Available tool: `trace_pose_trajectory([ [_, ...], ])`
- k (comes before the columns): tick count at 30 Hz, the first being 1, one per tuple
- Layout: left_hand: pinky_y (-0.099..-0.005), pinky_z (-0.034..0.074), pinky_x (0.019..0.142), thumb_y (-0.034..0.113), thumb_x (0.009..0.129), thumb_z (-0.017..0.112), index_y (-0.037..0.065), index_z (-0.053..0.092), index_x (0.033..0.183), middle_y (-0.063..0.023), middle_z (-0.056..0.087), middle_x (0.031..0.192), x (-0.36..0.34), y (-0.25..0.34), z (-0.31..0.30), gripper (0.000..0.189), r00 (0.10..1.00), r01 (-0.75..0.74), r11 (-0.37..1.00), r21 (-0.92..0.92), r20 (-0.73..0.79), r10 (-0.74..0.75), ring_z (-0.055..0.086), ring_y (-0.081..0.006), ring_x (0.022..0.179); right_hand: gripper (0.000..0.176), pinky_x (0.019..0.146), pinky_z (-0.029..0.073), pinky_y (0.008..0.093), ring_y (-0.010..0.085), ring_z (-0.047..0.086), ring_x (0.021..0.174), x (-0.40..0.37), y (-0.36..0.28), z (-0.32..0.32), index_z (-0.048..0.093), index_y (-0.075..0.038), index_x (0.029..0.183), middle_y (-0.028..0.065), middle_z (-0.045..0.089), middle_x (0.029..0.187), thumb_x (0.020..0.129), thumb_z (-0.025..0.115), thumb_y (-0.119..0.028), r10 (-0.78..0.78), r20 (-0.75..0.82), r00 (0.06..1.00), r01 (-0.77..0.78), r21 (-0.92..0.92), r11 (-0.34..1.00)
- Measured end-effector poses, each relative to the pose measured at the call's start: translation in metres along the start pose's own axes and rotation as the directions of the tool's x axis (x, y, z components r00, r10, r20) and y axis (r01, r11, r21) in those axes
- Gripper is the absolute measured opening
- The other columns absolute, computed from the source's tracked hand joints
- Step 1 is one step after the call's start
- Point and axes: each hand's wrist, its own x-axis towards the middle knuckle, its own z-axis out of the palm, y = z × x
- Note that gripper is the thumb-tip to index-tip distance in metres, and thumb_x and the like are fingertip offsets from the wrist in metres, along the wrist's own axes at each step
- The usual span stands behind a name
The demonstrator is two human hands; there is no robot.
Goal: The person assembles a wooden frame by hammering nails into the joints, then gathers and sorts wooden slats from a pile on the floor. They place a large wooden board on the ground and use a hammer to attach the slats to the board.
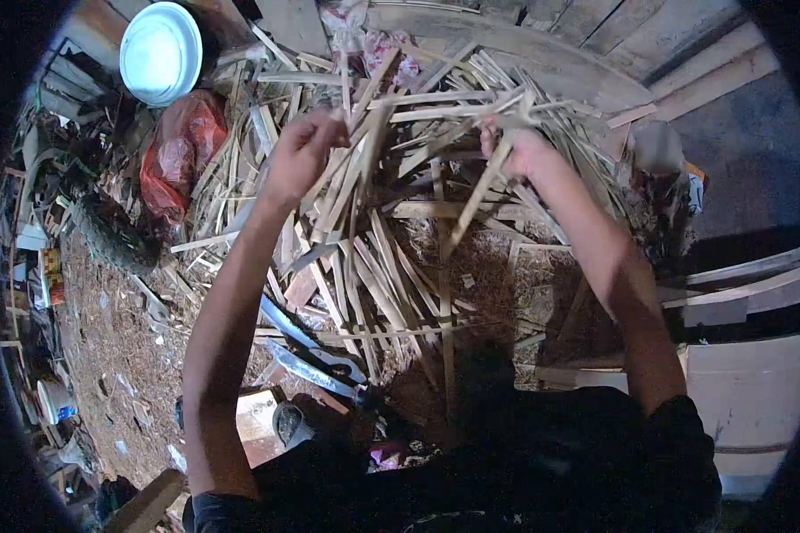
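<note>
Left forearm [231,329]: bare, extended, pointing between 12 and 1 o'clock.
Left hand [308,149]: at 11 o'clock in view, fingers bent, slightly blurred.
Right forearm [600,244]: bare, extended, slanting toward 11 o'clock.
Right hand [519,151]: between 1 and 2 o'clock, fingers curled, blurred.
Spacing: hands well apart.

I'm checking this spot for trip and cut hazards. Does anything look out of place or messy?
Two things: the wooden strips lie in a crisscross tangle instead of a neat stack, and what looks like a long metal blade lies loose on the littered ground beside them, easy to step on.
</note>
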Motion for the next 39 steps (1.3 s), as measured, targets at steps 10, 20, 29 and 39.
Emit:
trace_pose_trajectory([
  [10, -0.0355, 0.046, 0.099, 0.011, 0.099, 0.053, 0.000, 0.057, 0.122, -0.0127, 0.062, 0.119, -0.016, 0.000, 0.123, 0.026, 0.952, 0.031, 1.000, -0.004, 0.306, -0.028, 0.057, -0.0201, 0.116, 0.026, 0.066, 0.057, 0.0344, 0.0206, 0.065, 0.078, -0.028, 0.084, -0.062, 0.057, -0.002, 0.117, 0.0081, 0.064, 0.090, 0.094, 0.058, -0.015, -0.221, 0.441, 0.870, 0.422, -0.434, 0.796],
  [20, -0.0417, 0.051, 0.089, 0.019, 0.097, 0.054, 0.002, 0.059, 0.121, -0.0185, 0.067, 0.111, -0.074, -0.090, 0.173, 0.029, 0.866, 0.081, 0.952, 0.296, 0.451, -0.214, 0.066, -0.0287, 0.103, 0.050, 0.079, 0.055, 0.0444, 0.0359, 0.067, 0.090, -0.038, 0.130, -0.076, 0.050, 0.006, 0.123, 0.0243, 0.063, 0.102, 0.083, 0.067, -0.019, -0.299, -0.058, 0.953, -0.062, -0.998, -0.004],
  [29, -0.0346, 0.050, 0.083, 0.033, 0.096, 0.060, -0.002, 0.066, 0.112, -0.0139, 0.071, 0.099, -0.065, -0.074, 0.159, 0.039, 0.895, 0.371, 0.925, 0.081, 0.236, -0.379, 0.065, -0.0200, 0.090, 0.059, 0.094, 0.049, 0.0486, 0.0426, 0.061, 0.107, -0.111, 0.117, -0.087, 0.052, 0.009, 0.123, 0.0310, 0.061, 0.111, 0.077, 0.074, -0.022, -0.294, 0.225, 0.929, 0.154, -0.957, -0.246],
  [39, -0.0317, 0.051, 0.075, 0.026, 0.096, 0.060, -0.001, 0.067, 0.114, -0.0094, 0.071, 0.104, -0.073, -0.080, 0.153, 0.033, 0.768, 0.629, 0.768, -0.122, 0.246, -0.591, 0.066, -0.0162, 0.088, 0.059, 0.084, 0.054, 0.0454, 0.0397, 0.067, 0.093, -0.157, 0.118, -0.087, 0.053, 0.000, 0.130, 0.0238, 0.068, 0.104, 0.079, 0.072, -0.023, -0.265, 0.365, 0.893, 0.301, -0.920, -0.252],
])
